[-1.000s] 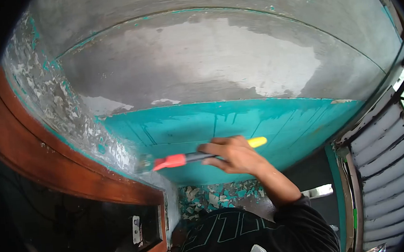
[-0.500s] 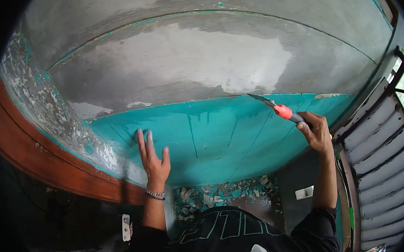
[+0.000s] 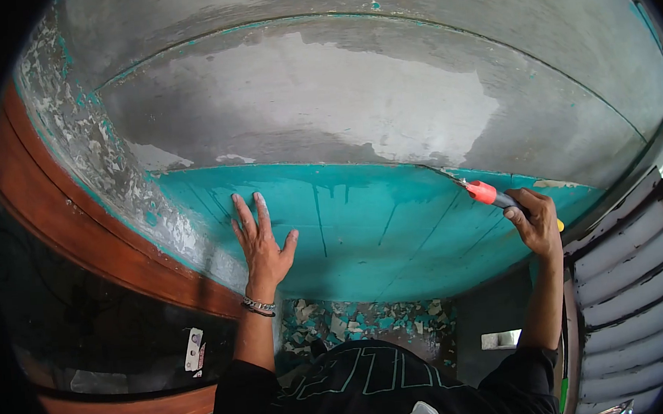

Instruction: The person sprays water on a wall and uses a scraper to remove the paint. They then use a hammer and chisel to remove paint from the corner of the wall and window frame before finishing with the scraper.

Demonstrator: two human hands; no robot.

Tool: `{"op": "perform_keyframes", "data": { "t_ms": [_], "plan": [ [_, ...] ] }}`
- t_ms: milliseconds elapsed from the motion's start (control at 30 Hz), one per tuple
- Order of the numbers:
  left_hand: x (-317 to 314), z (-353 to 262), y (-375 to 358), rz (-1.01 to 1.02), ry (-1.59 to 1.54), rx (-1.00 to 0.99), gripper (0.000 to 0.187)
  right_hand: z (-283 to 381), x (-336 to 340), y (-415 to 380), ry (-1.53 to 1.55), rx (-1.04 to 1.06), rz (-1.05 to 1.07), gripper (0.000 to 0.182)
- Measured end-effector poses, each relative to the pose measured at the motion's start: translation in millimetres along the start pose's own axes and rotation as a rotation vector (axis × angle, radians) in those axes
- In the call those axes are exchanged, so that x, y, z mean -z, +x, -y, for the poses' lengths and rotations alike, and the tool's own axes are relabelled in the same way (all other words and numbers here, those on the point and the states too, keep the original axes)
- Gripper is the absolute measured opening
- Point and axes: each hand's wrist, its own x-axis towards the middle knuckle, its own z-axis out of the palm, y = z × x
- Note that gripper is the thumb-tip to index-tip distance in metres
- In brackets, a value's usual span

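Observation:
A wall with teal paint (image 3: 349, 236) on its lower part and bare grey plaster (image 3: 385, 88) above fills the middle of the view. My right hand (image 3: 533, 216) is wrapped round the dark grey and red handle of a paint scraper (image 3: 483, 192); a yellow end shows behind the fist. The scraper's thin blade points left, its tip at the line where teal meets grey. Over the left part of the teal paint, my left hand (image 3: 263, 246) has its fingers spread, holding nothing. It seems to rest on the wall.
Teal and white paint flakes (image 3: 355, 324) litter the floor below the wall. A reddish-brown wooden frame (image 3: 119, 241) with dark glass curves along the left. On the right are grey slats (image 3: 631, 309) in a dark metal frame. Dark drips streak the teal paint.
The view has shifted slightly. My left hand's fingers have spread wider against the teal paint. The scraper has moved a little right and down, its blade now flatter along the paint edge.

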Motion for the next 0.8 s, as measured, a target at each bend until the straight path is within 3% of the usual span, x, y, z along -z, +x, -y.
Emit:
{"op": "perform_keyframes", "data": {
  "t_ms": [300,467,800],
  "plan": [
    [-31.4,-5.3,3.5,-0.098,0.033,-0.005,0.111,-17.7,-1.3,-0.9,0.043,0.038,-0.027,0.046],
    [-49.3,-12.6,5.9,-0.162,0.115,0.098,0.128,-14.1,-8.9,10.8,0.055,0.023,-0.026,0.042],
    [-59.6,-17.3,5.4,-0.211,0.145,0.184,0.134,-24.2,-13.0,12.5,-0.008,0.086,-0.055,0.041]
  ]
}}
